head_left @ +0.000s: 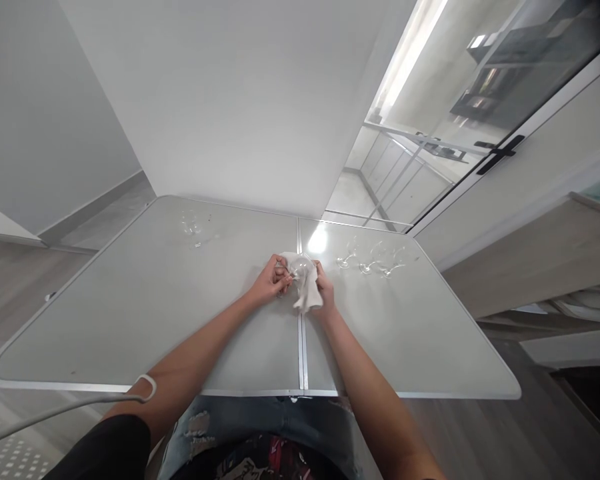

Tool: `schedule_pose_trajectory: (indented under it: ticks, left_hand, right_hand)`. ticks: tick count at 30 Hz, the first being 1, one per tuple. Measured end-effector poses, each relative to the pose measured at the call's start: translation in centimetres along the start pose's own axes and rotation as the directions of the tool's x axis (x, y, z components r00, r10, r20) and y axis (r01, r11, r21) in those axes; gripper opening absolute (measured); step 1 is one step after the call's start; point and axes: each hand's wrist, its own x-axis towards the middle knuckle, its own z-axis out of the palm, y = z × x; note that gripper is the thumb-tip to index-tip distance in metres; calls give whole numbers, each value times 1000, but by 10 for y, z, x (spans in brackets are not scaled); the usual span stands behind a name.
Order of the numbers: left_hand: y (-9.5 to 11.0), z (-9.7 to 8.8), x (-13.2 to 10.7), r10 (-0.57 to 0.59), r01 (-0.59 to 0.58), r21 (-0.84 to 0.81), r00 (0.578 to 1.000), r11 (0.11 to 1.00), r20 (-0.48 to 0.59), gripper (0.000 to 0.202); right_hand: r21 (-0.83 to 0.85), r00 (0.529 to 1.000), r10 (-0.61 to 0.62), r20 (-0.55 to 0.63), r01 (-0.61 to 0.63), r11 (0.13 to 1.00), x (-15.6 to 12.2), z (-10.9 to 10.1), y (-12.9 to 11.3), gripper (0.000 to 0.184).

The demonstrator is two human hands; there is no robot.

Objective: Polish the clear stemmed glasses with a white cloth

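Over the middle seam of the table, both hands are at a transparent stemmed glass and a white cloth. My left hand is closed, its fingers pinching the glass near its stem. My right hand wraps the cloth against the far and right side of the bowl, and a loose end of cloth hangs down toward me. Part of the glass is hidden by fingers and cloth.
On the right of the grey folding table stand three stemmed glasses. More faint glassware is at the back left, beside a small white bit. A white wall borders the far edge. A white cable crosses my left forearm.
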Motion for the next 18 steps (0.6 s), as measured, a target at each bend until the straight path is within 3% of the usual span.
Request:
schedule_pose_trajectory:
  ticks: [4, 7, 11, 14, 18]
  left_hand:
    - [-1, -1, 0, -10, 11, 30, 999, 999, -47, 58]
    - [1, -3, -1, 23, -12, 148, 997, 989, -76, 59]
    - [5, -4, -4, 127, -80, 304, 982, 949, -140, 40]
    - [7, -6, -7, 208, -123, 472, 969, 873, -133, 25]
    - [8, -6, -7, 174, -90, 578, 981, 811, -91, 7]
  right_hand:
    - [61, 999, 46, 19, -47, 997, -5, 12, 4, 38]
    - [-5, 995, 57, 86, -57, 998, -5, 15, 9, 41]
    - [-154, 996, 0, 92, 14, 988, -2, 9, 14, 39]
    - [-207, 997, 27, 75, -11, 978, 0, 5, 16, 38]
    - [-167, 997, 50, 57, -40, 985, 1, 4, 17, 37]
